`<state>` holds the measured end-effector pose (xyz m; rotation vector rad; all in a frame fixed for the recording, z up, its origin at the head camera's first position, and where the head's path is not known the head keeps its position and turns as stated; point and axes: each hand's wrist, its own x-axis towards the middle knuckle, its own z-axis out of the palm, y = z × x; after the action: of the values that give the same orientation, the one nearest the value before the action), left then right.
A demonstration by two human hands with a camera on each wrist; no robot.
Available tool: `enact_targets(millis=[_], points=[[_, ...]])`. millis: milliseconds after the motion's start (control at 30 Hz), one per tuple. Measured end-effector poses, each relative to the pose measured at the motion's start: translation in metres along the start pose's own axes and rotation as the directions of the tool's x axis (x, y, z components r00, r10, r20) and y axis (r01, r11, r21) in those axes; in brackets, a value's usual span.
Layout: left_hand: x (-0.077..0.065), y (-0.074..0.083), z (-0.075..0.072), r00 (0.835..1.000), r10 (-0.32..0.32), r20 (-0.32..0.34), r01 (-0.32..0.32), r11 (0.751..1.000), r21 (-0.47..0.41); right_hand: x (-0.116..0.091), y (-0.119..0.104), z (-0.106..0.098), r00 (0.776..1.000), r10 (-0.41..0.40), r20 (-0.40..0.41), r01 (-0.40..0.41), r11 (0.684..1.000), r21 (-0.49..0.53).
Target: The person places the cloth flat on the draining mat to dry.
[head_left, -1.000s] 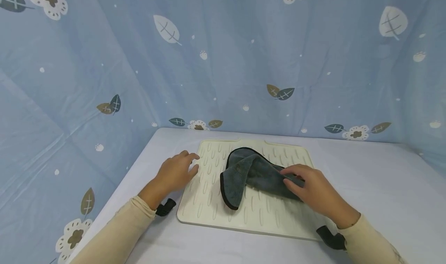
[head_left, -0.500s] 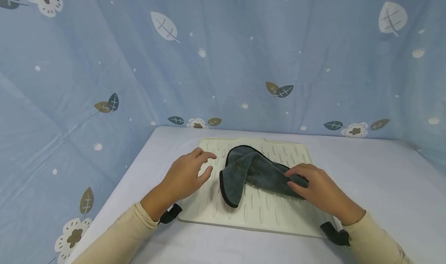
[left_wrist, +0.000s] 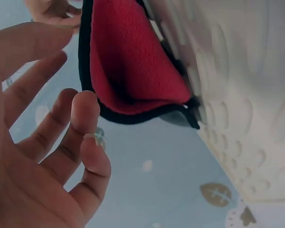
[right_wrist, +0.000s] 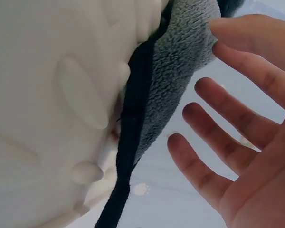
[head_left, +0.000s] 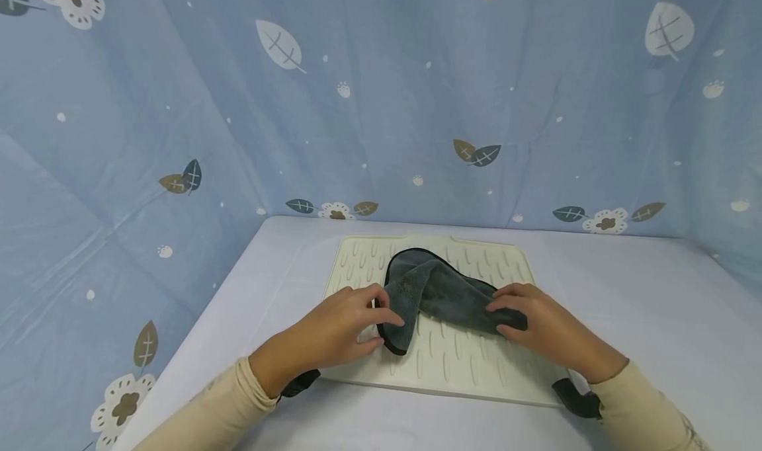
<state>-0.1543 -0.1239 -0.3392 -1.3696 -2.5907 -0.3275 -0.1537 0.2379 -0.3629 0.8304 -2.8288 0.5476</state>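
A grey cloth (head_left: 455, 295) with black edging lies twisted and folded on a cream ridged mat (head_left: 434, 365). Its red underside (left_wrist: 133, 61) shows in the left wrist view. My left hand (head_left: 342, 328) is at the cloth's left flap, fingers loosely bent; in the left wrist view they look apart from the edge. At the cloth's right end is my right hand (head_left: 544, 325), thumb and index finger close to the grey fabric (right_wrist: 180, 61). Whether those fingertips touch it I cannot tell. The other fingers of the right hand are spread and hold nothing.
The mat lies on a white-covered table (head_left: 643, 305). Behind and to the left hangs a blue curtain (head_left: 381, 120) printed with leaves and flowers. Black straps (head_left: 577, 398) are on both wrists.
My left hand has moved right from the mat's left edge to the cloth's left flap. My right hand has shifted slightly right along the cloth. The cloth keeps its shape.
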Motion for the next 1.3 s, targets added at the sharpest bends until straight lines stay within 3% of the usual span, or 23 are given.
enact_targets(millis=[267, 500, 700, 1100, 1300], points=[[0.002, 0.002, 0.006, 0.999, 0.008, 0.035, -0.01, 0.999, 0.046, -0.002, 0.003, -0.001, 0.998, -0.001, 0.062, 0.0, 1.0, 0.007], [0.003, 0.0, 0.01, 1.0, 0.003, -0.015, -0.002, 0.996, 0.091, -0.002, 0.005, -0.001, 0.989, 0.062, 0.134, -0.065, 0.998, 0.014], [0.001, -0.005, 0.008, 0.998, -0.01, -0.057, 0.017, 0.993, 0.113, -0.001, 0.006, -0.003, 0.986, 0.084, 0.142, -0.087, 0.996, 0.016], [-0.005, -0.034, -0.002, 0.979, -0.133, -0.156, 0.155, 0.978, 0.141, 0.001, 0.01, -0.007, 0.995, 0.1, 0.024, -0.1, 0.995, -0.023], [-0.008, -0.045, -0.004, 0.969, -0.175, -0.171, 0.198, 0.973, 0.122, 0.001, 0.01, -0.008, 0.993, 0.109, -0.05, -0.11, 0.993, -0.032]])
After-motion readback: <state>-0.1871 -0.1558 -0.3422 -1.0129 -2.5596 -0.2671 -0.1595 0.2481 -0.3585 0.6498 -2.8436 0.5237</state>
